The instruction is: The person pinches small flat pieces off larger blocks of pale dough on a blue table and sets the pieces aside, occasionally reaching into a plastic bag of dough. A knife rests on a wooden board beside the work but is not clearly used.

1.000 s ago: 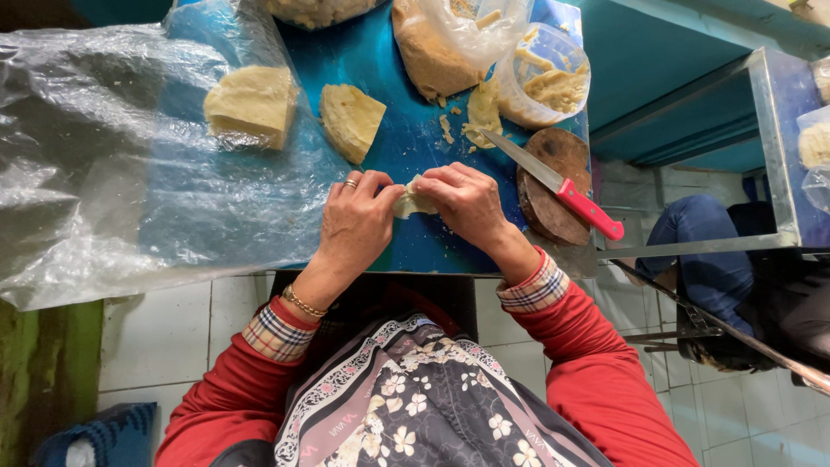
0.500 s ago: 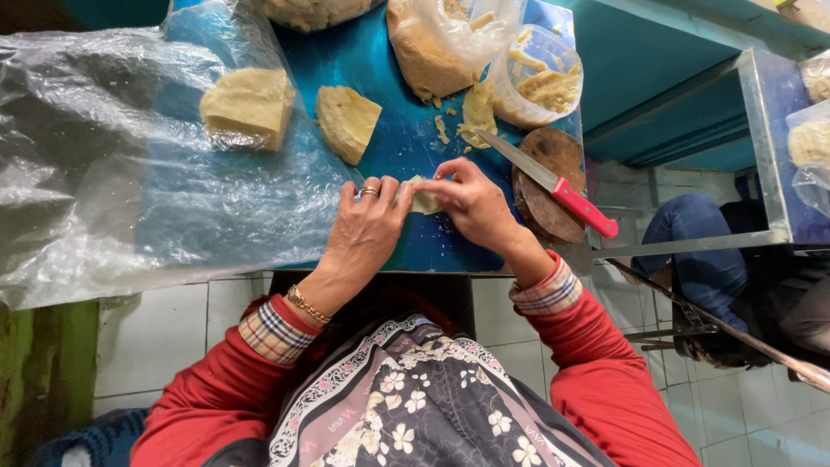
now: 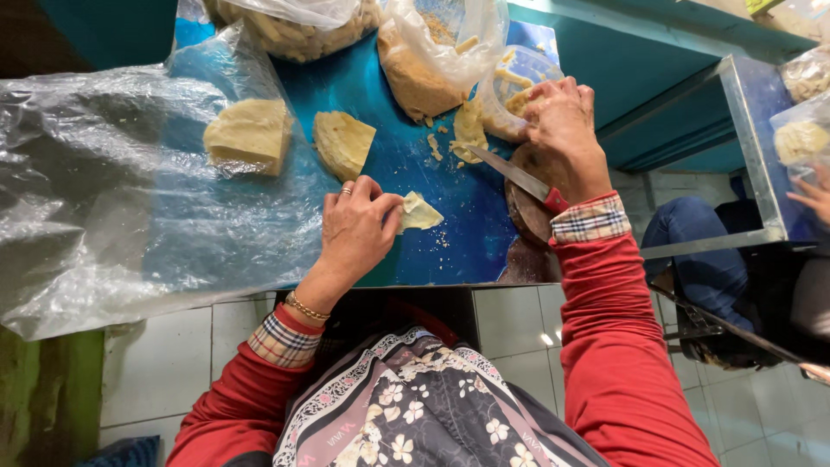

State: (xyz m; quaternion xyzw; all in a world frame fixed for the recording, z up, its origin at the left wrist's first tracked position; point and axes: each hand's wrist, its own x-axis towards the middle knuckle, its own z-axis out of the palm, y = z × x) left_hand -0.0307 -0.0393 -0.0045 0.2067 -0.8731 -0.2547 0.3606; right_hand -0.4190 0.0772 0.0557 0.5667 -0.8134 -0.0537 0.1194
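My left hand pinches a thin, flat piece of pale dough against the blue table top. My right hand has reached to the back right and rests at the rim of an open plastic bag of yellow strips; whether it grips anything there I cannot tell. A knife with a red handle lies under that wrist, across a round wooden board. Two pale dough blocks lie farther back on the table.
A large crumpled clear plastic sheet covers the table's left part. Bags of filling stand at the back. On the right is a glass-sided case, with another person's hand and leg beside it. Below is tiled floor.
Both hands were working the small dough piece together. Now my right hand has let go and moved up and right to the bag, while my left hand keeps the piece.
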